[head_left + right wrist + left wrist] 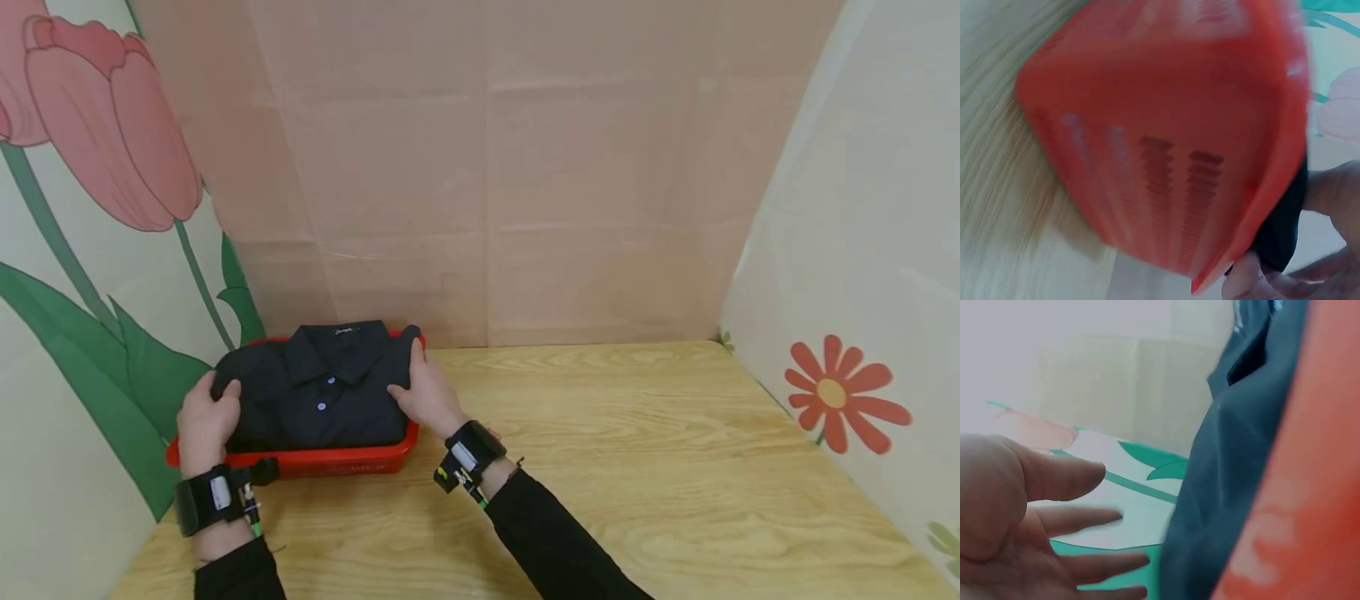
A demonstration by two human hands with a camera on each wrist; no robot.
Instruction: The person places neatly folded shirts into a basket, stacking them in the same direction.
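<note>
A folded dark navy shirt point(330, 400) with a collar and pale buttons lies in a red plastic basket point(337, 461), its collar towards the back. At the shirt's left side is my left hand point(207, 417). In the left wrist view, the left hand point(1029, 519) has its fingers extended and spread, a little apart from the cloth point(1222, 450). My right hand point(431, 396) pinches the shirt's right edge by the basket rim. The right wrist view shows dark cloth point(1282, 234) between thumb and fingers of that hand point(1329, 250), beside the slotted basket wall point(1147, 125).
The basket stands at the back left of a wood-grain table point(600, 450). A pinkish-brown sheet point(487, 167) covers the wall behind. On the left is a wall covering with tulips point(112, 125); on the right, a white one with a red flower point(831, 392).
</note>
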